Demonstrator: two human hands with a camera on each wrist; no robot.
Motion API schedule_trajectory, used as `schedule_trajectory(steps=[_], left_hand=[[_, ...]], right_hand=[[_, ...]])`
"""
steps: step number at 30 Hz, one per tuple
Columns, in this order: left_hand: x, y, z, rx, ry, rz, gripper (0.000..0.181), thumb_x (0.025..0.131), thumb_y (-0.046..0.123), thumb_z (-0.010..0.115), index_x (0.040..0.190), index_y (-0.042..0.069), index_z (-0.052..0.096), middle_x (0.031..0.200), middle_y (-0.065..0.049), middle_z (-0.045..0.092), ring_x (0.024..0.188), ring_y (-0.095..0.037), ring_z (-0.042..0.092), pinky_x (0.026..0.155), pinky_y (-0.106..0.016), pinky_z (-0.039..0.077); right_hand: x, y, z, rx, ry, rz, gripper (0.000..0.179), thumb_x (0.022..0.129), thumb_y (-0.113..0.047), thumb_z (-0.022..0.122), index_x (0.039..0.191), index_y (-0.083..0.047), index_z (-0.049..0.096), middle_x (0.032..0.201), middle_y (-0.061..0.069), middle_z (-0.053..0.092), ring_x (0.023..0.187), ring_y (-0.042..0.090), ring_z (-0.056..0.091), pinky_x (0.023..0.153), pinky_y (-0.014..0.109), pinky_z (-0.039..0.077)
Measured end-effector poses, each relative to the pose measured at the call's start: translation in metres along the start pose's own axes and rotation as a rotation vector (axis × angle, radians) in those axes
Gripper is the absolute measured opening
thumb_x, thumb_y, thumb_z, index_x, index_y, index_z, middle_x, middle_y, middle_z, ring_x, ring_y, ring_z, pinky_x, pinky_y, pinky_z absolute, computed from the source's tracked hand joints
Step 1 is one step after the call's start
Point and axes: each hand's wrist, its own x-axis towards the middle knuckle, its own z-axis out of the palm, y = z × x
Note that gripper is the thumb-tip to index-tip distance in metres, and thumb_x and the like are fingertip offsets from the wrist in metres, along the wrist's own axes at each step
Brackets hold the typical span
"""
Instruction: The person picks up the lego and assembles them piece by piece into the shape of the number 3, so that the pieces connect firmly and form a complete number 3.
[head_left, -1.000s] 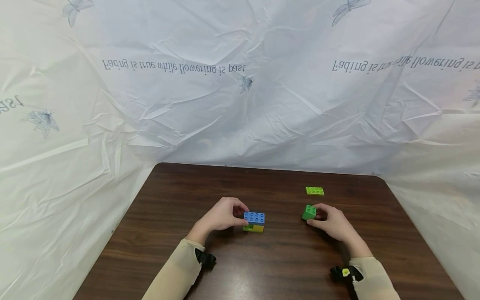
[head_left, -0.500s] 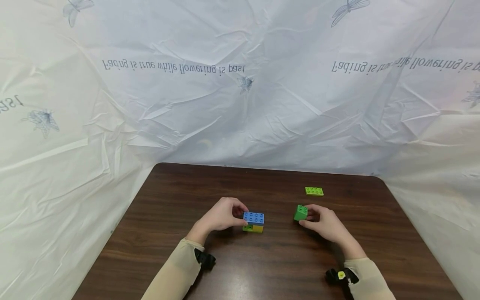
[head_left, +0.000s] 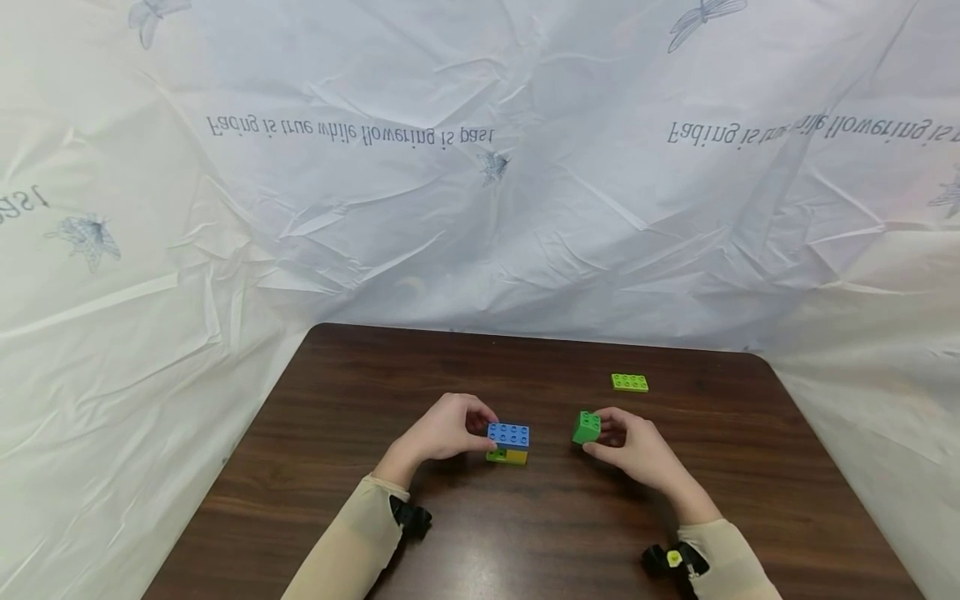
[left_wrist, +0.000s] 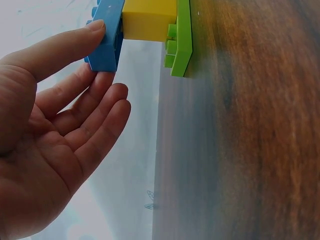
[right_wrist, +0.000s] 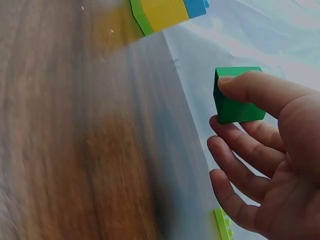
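My left hand (head_left: 452, 429) pinches the left end of a blue toy building brick (head_left: 508, 435) between thumb and fingers. That blue brick tops a small stack: beneath it is a yellow brick (left_wrist: 150, 20), and at the bottom a thin lime green plate (left_wrist: 183, 42) on the table. Under the blue brick's held end there is a gap above the plate's bare studs. To the right of the stack, my right hand (head_left: 636, 448) holds a green brick (head_left: 587, 427), pinched by thumb and fingertips above the table. In the right wrist view the green brick (right_wrist: 240, 95) shows its plain side.
Another lime green plate with studs (head_left: 629, 382) lies farther back on the right of the dark wooden table (head_left: 420, 358). A white printed sheet (head_left: 480, 225) hangs behind and around the table. Each wrist carries a black camera strap.
My right hand has moved left with the green brick, bringing it closer to the stack. The left hand and the stack have stayed in place.
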Motion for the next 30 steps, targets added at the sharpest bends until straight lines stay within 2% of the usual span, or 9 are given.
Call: schedule_trajectory(steps=[5,17,25,30], left_hand=[[0.000,0.001,0.000,-0.001,0.000,0.002,0.028,0.089,0.026,0.091,0.113,0.016,0.080,0.105,0.008,0.071,0.094,-0.011,0.066,0.084,-0.034,0.056],[0.000,0.001,0.000,-0.001,0.000,-0.003,0.028,0.089,0.026,0.092,0.112,0.015,0.080,0.105,0.007,0.071,0.095,-0.016,0.067,0.085,-0.035,0.056],[0.000,-0.001,0.001,0.005,0.000,0.000,0.028,0.089,0.026,0.091,0.113,0.015,0.080,0.105,0.006,0.071,0.097,-0.019,0.067,0.084,-0.035,0.056],[0.000,-0.002,0.001,0.003,-0.002,0.001,0.029,0.089,0.026,0.091,0.113,0.015,0.080,0.105,0.005,0.071,0.097,-0.019,0.067,0.085,-0.035,0.056]], right_hand=[[0.000,0.000,0.006,0.005,-0.013,-0.022,0.044,0.092,-0.026,0.089,0.128,-0.013,0.069,0.113,0.001,0.073,0.103,0.018,0.072,0.085,0.031,0.059],[0.001,-0.008,0.016,0.014,-0.014,-0.051,0.043,0.093,-0.025,0.088,0.129,-0.013,0.069,0.113,-0.001,0.073,0.103,0.017,0.071,0.086,0.031,0.059],[0.000,-0.017,0.022,0.007,0.022,-0.076,0.045,0.093,-0.027,0.088,0.131,-0.013,0.070,0.114,0.000,0.073,0.105,0.019,0.071,0.088,0.037,0.059],[0.000,-0.018,0.026,0.009,0.067,-0.086,0.045,0.092,-0.024,0.088,0.131,-0.013,0.070,0.113,0.000,0.074,0.103,0.018,0.071,0.087,0.036,0.059]])
